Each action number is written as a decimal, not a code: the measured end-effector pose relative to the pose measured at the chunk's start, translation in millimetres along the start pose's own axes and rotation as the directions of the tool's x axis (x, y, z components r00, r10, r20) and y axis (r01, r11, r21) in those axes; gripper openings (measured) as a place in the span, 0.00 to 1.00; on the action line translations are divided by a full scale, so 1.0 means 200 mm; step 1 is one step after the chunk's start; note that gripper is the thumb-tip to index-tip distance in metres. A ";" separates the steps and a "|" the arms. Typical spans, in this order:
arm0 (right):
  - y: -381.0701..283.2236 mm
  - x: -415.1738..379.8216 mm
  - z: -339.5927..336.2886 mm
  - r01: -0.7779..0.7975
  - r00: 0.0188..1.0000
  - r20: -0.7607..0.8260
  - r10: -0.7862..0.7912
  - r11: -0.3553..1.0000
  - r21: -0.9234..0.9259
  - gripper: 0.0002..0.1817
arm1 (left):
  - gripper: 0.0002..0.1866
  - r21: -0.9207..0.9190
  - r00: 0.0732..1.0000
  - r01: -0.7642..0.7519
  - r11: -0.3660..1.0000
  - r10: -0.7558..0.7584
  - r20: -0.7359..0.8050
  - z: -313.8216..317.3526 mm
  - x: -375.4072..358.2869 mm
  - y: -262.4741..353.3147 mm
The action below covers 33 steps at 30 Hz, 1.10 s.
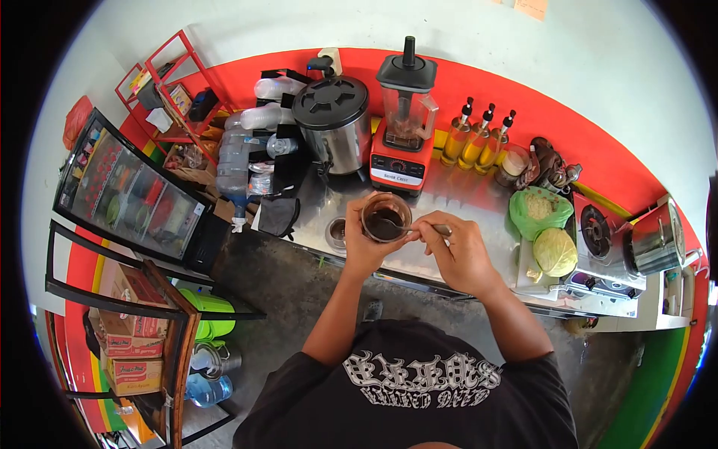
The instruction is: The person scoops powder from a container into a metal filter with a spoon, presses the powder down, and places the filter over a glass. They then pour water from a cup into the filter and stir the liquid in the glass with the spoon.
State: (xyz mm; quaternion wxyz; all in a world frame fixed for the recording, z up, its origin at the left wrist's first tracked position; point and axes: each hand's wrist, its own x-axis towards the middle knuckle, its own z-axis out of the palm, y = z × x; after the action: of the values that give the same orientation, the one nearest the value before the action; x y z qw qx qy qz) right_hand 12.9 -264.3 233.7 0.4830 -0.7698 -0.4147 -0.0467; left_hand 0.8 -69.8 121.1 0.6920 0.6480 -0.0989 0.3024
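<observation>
My left hand is wrapped round a clear cup with dark liquid in its lower part. The cup is held up over the front edge of the steel counter, its mouth towards me. In my right hand is the handle of a metal spoon, pinched between thumb and fingers. The spoon's other end reaches into the cup, where its bowl is hard to make out. A small metal-rimmed container stands on the counter just left of my left hand.
Behind the cup stand a red blender and a steel urn. Several oil bottles line the wall. To the right are a green bag, a cabbage and a stove with a steel pot. A glass-door fridge stands left.
</observation>
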 end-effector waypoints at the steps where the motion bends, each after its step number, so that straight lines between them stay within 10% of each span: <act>1: 0.00 -0.01 0.02 -0.189 0.979 -0.041 0.199 0.966 0.178 0.08 | 0.52 -0.006 1.000 -0.004 1.000 0.004 -0.002 0.01 0.01 -0.01; 5: 0.08 -0.04 0.06 -0.330 0.845 -0.137 0.516 0.706 0.627 0.14 | 0.51 0.005 0.999 0.001 1.000 -0.001 0.041 0.03 0.03 -0.02; 15: 0.09 -0.05 0.03 -0.279 0.798 -0.190 0.572 0.630 0.724 0.16 | 0.53 -0.013 0.998 -0.038 0.999 0.039 0.041 0.05 0.08 -0.04; 24: -0.02 -0.01 -0.04 -0.105 0.963 -0.220 0.156 0.968 0.226 0.07 | 0.49 -0.106 0.999 -0.001 0.994 0.006 0.049 0.05 0.09 0.00; 26: -0.03 0.03 -0.08 0.178 0.980 -0.065 -0.186 0.977 -0.121 0.09 | 0.49 -0.109 0.999 -0.017 0.994 0.023 0.047 0.03 0.10 -0.01; 33: 0.06 0.05 -0.06 0.182 0.980 0.111 -0.165 0.969 -0.167 0.09 | 0.48 -0.090 0.999 0.016 0.996 -0.012 0.044 -0.02 0.07 -0.05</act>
State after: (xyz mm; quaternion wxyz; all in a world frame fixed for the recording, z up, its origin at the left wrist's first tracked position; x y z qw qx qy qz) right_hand 30.9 -270.2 235.3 0.3866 -0.7715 -0.4975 -0.0881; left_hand 16.4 -62.6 118.9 0.7202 0.6232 -0.1231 0.2788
